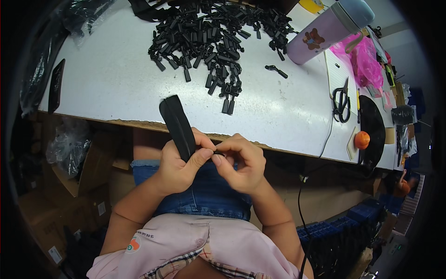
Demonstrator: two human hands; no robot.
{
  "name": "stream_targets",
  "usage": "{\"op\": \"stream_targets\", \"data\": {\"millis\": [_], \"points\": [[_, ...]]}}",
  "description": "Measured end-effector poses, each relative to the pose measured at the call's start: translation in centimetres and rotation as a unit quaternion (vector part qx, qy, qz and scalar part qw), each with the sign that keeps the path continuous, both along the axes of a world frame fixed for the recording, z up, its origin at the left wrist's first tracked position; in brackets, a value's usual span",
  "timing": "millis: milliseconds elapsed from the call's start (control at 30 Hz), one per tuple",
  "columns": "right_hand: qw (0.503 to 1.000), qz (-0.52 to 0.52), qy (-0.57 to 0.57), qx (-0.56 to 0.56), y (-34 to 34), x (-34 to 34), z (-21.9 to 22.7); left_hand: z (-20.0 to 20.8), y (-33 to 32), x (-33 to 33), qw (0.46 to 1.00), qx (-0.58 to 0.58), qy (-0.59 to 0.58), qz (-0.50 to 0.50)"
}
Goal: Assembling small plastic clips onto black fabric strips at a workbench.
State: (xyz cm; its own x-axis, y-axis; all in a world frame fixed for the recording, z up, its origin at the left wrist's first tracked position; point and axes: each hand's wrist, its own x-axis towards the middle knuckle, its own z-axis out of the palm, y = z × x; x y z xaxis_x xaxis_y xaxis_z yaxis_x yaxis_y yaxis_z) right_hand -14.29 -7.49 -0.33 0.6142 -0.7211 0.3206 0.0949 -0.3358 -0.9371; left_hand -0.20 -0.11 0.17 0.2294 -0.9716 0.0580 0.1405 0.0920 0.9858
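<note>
My left hand [178, 171] is closed around a black zipper strip [178, 124], whose upper end stands up past my fingers toward the table. Right against it, my right hand [245, 163] pinches a small black piece [219, 153], perhaps a zipper slider, mostly hidden by the fingertips. The fingertips of both hands meet just off the table's near edge, above my lap. Beyond them lies a large heap of black zipper sliders with pulls [200, 37], trailing toward me. One loose slider [277, 71] rests apart to the right.
On the white table [130, 88], a pink tumbler [316, 39] stands right of the heap. Black scissors [342, 102], an orange fruit [362, 139] and a pink plastic bag [364, 63] are farther right. A phone [56, 86] lies left. A cable [301, 204] hangs near my right arm.
</note>
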Motion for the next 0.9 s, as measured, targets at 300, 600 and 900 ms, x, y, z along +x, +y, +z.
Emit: {"op": "stream_targets", "data": {"millis": [300, 600, 900], "points": [[0.987, 0.072, 0.123, -0.071, -0.1, 0.5, 0.3, -0.5, 0.1, 1.2, 0.997, 0.029, -0.075, 0.008], [0.999, -0.006, -0.028, -0.025, -0.8, -0.1, 1.4, -1.1, -0.6, -0.3, 0.985, -0.09, -0.148, -0.019], [0.999, -0.038, -0.007, -0.034, 0.2, 0.7, 0.2, -1.2, -0.4, 0.0, 0.929, -0.217, -0.284, 0.101]]}}
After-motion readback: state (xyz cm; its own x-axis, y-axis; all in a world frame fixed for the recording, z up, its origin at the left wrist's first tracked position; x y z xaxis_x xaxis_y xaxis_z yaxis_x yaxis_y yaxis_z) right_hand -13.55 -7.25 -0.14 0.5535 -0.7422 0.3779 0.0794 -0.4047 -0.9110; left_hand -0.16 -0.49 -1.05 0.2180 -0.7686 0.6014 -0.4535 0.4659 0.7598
